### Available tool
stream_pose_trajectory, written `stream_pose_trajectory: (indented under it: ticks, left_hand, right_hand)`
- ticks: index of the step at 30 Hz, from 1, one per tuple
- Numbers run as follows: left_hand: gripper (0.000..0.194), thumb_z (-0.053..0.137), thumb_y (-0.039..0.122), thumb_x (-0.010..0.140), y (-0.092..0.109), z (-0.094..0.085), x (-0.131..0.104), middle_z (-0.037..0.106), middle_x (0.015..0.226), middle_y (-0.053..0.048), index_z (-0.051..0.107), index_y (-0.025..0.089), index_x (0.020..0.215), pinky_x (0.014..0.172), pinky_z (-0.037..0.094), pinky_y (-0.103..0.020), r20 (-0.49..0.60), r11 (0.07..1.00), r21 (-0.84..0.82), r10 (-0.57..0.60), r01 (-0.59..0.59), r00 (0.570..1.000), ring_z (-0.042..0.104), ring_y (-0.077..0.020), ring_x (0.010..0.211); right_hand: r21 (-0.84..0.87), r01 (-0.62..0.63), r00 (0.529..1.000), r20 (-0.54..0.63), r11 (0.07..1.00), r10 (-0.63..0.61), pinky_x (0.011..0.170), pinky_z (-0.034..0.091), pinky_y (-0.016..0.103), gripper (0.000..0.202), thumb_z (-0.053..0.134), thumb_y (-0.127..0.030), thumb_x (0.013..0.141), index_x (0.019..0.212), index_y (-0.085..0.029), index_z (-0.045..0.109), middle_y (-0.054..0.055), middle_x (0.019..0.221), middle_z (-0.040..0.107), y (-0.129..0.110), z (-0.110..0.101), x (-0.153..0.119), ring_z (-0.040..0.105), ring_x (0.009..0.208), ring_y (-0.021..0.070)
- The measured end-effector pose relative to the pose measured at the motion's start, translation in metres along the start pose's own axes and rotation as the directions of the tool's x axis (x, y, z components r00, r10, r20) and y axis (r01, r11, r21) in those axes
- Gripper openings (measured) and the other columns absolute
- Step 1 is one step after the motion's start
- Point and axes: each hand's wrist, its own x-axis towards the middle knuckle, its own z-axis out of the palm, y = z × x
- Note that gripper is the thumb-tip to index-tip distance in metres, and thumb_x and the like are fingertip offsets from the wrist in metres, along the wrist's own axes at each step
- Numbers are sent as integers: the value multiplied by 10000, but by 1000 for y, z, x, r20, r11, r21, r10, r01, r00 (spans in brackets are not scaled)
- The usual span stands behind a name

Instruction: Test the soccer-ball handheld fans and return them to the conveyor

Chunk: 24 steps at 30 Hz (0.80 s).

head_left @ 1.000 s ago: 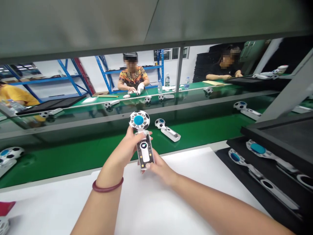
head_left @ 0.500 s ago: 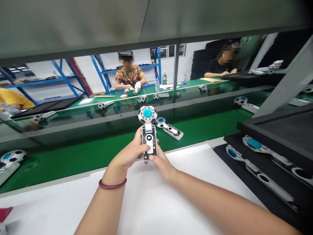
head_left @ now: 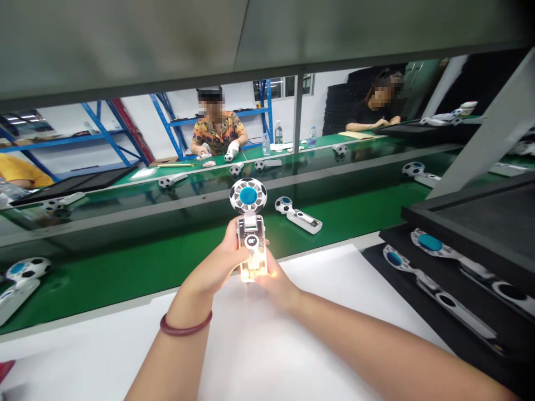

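Observation:
Both hands are wrapped round an upright handheld fan (head_left: pixel 248 196) with a football-patterned round head and a blue centre. Its clear-fronted handle glows warm yellow at the lower end, and a small round display is lit. My left hand (head_left: pixel 223 259) closes on the handle's left side, its thumb lying across the front just below the display. On the lower right side, my right hand (head_left: pixel 279 278) grips the same handle, its thumb near the bottom edge. The fingers behind the handle are mostly hidden. Just beyond, a second football-patterned fan (head_left: pixel 304 220) lies on the green belt.
The green conveyor belt (head_left: pixel 167 239) crosses ahead, carrying several similar fans. White paper (head_left: pixel 251 356) covers the near bench. At right, a black tray (head_left: pixel 397 284) holds fans, with another tray (head_left: pixel 472 200) above. Co-workers sit across the belt. A metal panel (head_left: pixel 167 44) hangs overhead.
The held fan's handle has lit up, and its display has changed. The second fan lies farther right on the belt. A co-worker's hands have shifted slightly.

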Motion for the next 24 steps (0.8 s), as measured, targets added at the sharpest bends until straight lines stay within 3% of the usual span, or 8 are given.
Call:
stream_pose_trajectory:
  ticks: [10,16,20,24]
  left_hand:
    - [522,538,179,726,0,-1,-5,552,1066,-56,308,293,1181,641,481,-299,32,999,24,25,-26,999,552,-247,943]
    - [510,535,195,743,1,-1,-5,556,1040,-62,291,273,1184,632,474,-308,44,998,29,49,-50,998,561,-227,874]
    - [560,538,181,742,-1,-4,-6,539,1057,-60,255,274,1216,668,465,-311,114,994,24,99,-102,989,540,-218,902]
    - [594,548,141,730,-2,-6,-7,526,1079,-61,243,279,1220,691,465,-320,136,995,61,75,-84,988,532,-213,915]
  right_hand:
    - [-47,-3,999,34,999,5,702,418,291,473,605,-344,649,1072,-225,430,30,914,520,8,-7,-4,507,812,169]
    - [-48,27,999,37,998,-25,703,415,289,499,610,-362,658,1084,-202,408,28,889,510,10,-8,-3,495,807,164]
    - [-35,16,1000,27,999,-15,802,403,319,537,616,-340,660,1124,-199,385,50,1029,505,10,-7,-4,493,934,186]
    - [-16,-1,1000,24,1000,2,839,398,342,546,614,-340,662,1134,-201,379,60,1090,500,12,-7,-4,488,995,204]
